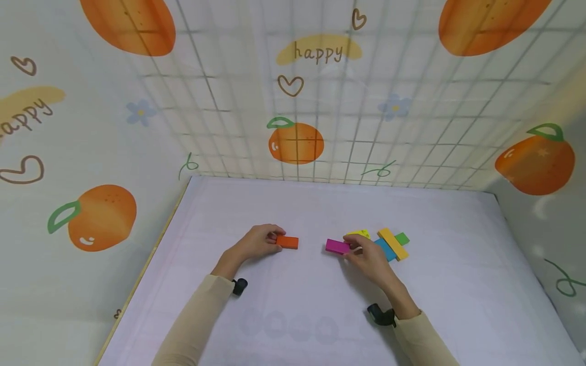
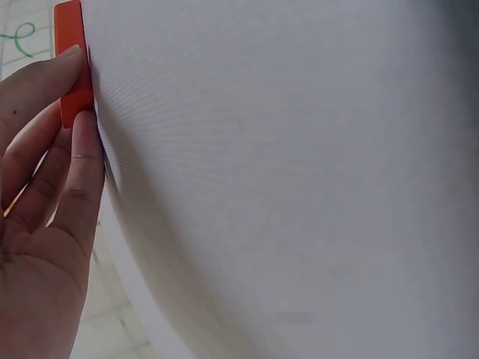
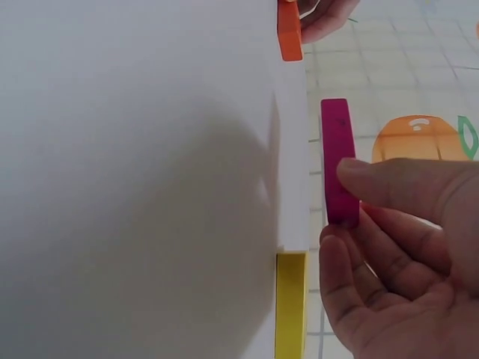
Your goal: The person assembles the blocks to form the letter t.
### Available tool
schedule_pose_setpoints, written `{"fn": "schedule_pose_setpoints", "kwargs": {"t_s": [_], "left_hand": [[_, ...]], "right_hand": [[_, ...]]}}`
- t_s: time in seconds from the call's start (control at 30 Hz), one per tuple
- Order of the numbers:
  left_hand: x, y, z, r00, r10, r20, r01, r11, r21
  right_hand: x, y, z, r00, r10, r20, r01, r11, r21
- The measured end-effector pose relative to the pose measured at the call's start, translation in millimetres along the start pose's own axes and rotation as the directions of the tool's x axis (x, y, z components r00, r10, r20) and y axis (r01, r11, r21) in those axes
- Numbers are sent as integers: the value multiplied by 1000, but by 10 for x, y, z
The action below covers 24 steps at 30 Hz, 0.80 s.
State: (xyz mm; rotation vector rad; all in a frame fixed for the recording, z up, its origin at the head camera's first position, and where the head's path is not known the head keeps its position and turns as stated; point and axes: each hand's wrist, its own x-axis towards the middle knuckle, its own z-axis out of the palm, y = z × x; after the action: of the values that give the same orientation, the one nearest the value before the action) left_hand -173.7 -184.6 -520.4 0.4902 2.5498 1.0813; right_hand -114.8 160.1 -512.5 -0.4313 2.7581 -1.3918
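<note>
My left hand (image 1: 256,243) pinches an orange-red rectangular block (image 1: 289,242) by its left end, low over the white table. In the left wrist view the thumb lies on one side of that block (image 2: 69,26), with fingers at its end. My right hand (image 1: 373,259) grips a magenta block (image 1: 337,246) by its right end. The right wrist view shows this block (image 3: 338,134) raised off the tabletop between thumb and fingers, with a shadow below. The two held blocks point toward each other with a gap between them.
Beside and behind the right hand lie a yellow block (image 1: 361,233), a blue block (image 1: 385,250) and a green block (image 1: 403,238). An amber block (image 1: 393,244) lies slanted across the blue one. A printed curtain (image 1: 339,112) stands along the white table's (image 1: 284,203) far edge.
</note>
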Motion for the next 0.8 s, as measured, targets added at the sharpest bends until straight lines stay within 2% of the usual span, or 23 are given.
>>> {"fn": "schedule_pose_setpoints", "kwargs": {"t_s": [0.23,0.5,0.8], "left_hand": [[3,11,2,1000,-10,3,10,1000,-20],[9,2,-1,1000,-17,10,17,1000,-20],[7,-18,8,1000,-18,7,18,998,-53]], "right_hand": [[112,-11,60,999,14,35,-15,1000,11],[329,-59,229,995,5,104,-8,1000,26],[462,-106,378,991,-1,134,-4,999,36]]}}
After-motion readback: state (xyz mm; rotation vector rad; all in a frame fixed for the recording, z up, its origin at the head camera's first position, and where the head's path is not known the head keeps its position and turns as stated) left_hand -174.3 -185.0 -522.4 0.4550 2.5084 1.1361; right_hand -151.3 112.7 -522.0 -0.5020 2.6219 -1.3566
